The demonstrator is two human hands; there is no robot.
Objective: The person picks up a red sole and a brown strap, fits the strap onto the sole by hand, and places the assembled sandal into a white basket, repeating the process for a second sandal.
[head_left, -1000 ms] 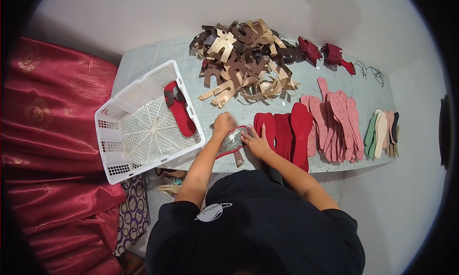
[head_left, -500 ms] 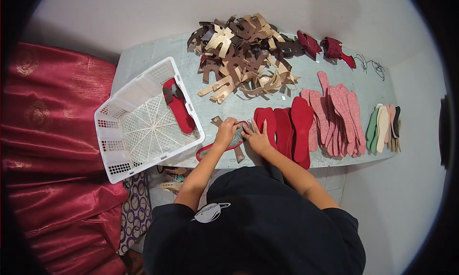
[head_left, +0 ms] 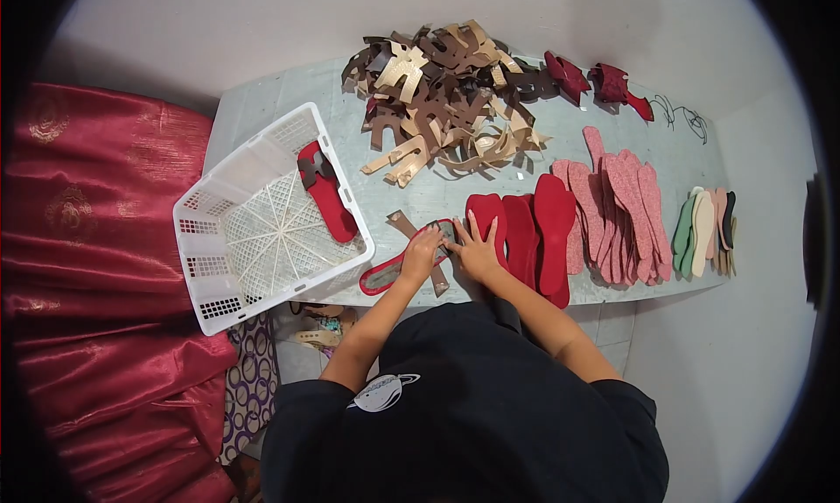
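A red-edged shoe sole (head_left: 379, 278) lies slantwise on the table, its grey underside up. Ends of a brown strap (head_left: 402, 224) stick out on both sides of it. My left hand (head_left: 422, 253) rests flat over the sole's upper part, its fingers stretched forward. My right hand (head_left: 477, 254) is spread beside it, the thumb side at the sole's tip and other fingers over the nearest red sole (head_left: 486, 207). Whatever lies directly beneath my left palm is hidden. More stacked red soles (head_left: 553, 232) stand to the right.
On the left, a white plastic basket (head_left: 308, 284) holds a red sandal (head_left: 329, 197) with a dark strap. Brown and gold strap pieces (head_left: 446, 101) are heaped behind. Pink soles (head_left: 626, 210), other coloured soles (head_left: 698, 227) and dark red pieces (head_left: 608, 85) occupy the right side.
My left hand has gone from pinching at the sole's edge to lying flat across it. The sole's grey underside shows more. My right hand stays almost in place, fingers spread.
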